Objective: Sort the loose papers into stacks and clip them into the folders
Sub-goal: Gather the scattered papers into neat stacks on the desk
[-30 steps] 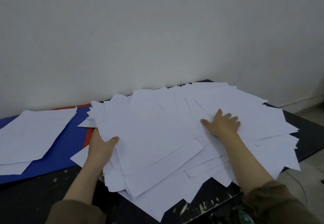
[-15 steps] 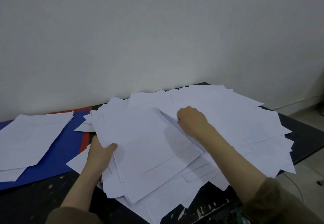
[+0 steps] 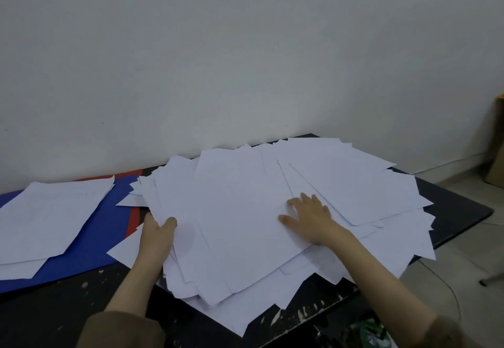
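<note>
Flat on the loose pile of white papers lies the right hand, fingers straight and spread wide, palm down near the middle of the heap, pressing the top sheets. At the pile's left edge the left hand grips a thick sheaf of sheets: the thumb shows on top, while the fingers go under the paper and are hidden, so how far they curl I cannot tell for certain.

From the head view, the pile fans out raggedly over most of the dark table, its corners jutting past the table's near edge and its far sheets reaching almost to the pale wall behind. Left of the pile, well apart from the left hand, a smaller stack of papers rests on a blue folder. A red folder peeks out between the blue folder and the pile, partly covered by both. Brown sleeves cover both forearms near the bottom of the frame. To the right of the pile, beyond the table's corner, a cardboard box stands against the wall on the floor.
</note>
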